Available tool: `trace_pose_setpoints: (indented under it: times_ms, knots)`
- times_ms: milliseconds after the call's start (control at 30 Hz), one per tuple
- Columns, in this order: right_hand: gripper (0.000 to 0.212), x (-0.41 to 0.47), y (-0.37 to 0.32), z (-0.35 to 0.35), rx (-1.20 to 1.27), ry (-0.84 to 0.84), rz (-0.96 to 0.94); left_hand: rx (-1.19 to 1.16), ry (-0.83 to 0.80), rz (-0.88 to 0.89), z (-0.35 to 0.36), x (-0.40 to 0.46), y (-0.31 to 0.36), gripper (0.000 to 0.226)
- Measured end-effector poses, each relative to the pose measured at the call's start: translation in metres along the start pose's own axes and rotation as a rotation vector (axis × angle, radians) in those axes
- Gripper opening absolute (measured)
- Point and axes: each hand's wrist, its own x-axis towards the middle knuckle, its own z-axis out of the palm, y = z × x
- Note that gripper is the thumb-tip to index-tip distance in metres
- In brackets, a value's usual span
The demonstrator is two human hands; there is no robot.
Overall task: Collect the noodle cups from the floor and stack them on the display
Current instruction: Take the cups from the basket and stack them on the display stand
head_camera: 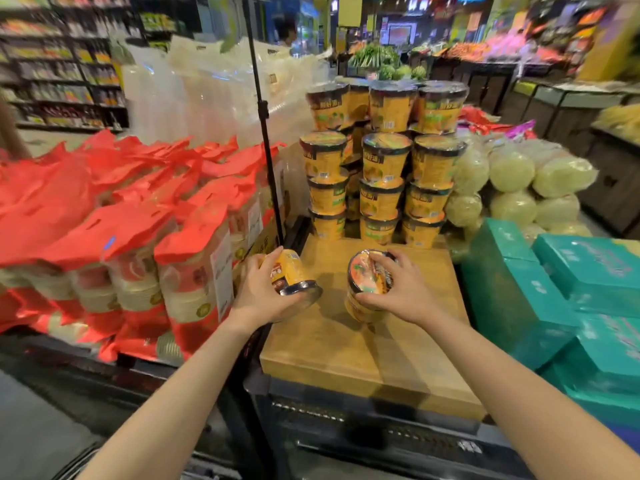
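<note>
The left hand (pixel 258 294) wraps curled fingers around a tipped cup (pixel 292 273), likely carrying it to the stack (pixel 381 161) beyond its fingertips. The right hand (pixel 398 289) clamps a second cup (pixel 369 285) by its lid, just above the wooden shelf (pixel 363 351).

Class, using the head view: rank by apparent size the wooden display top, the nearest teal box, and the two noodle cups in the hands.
1. Wooden display top.
2. Teal box.
3. Left-hand cup and right-hand cup: look alike, unranked.
</note>
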Motion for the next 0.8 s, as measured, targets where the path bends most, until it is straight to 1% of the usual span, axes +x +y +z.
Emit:
trace_pose_setpoints:
  times_ms: [100,167,300,433,500,633,700,800]
  knots:
    - [0.097,0.031,0.002,0.007,0.002,-0.019,-0.009,0.005,-0.013,-0.034,0.010,0.015,-0.009,0.116]
    - [0.091,0.055,0.003,0.012,0.008,-0.025,-0.029,0.056,0.028,-0.046,0.016,0.022,-0.017,0.117]
    - [0.091,0.108,0.002,0.027,-0.001,-0.034,-0.061,0.111,0.122,-0.058,0.028,0.031,-0.024,0.113]
    - [0.087,0.155,-0.004,0.039,-0.030,-0.089,-0.112,0.101,0.119,-0.170,0.032,0.044,-0.018,0.114]
    - [0.088,0.175,-0.006,0.046,-0.049,-0.117,-0.129,0.082,0.146,-0.214,0.033,0.050,-0.018,0.114]
    - [0.088,0.201,-0.007,0.063,-0.035,-0.158,-0.130,0.072,0.194,-0.244,0.034,0.053,-0.020,0.110]
    - [0.085,0.209,-0.007,0.070,-0.019,-0.138,-0.136,0.079,0.205,-0.260,0.032,0.053,-0.020,0.108]
    - [0.086,0.216,-0.009,0.079,-0.045,-0.109,-0.156,0.090,0.200,-0.283,0.028,0.054,-0.021,0.113]
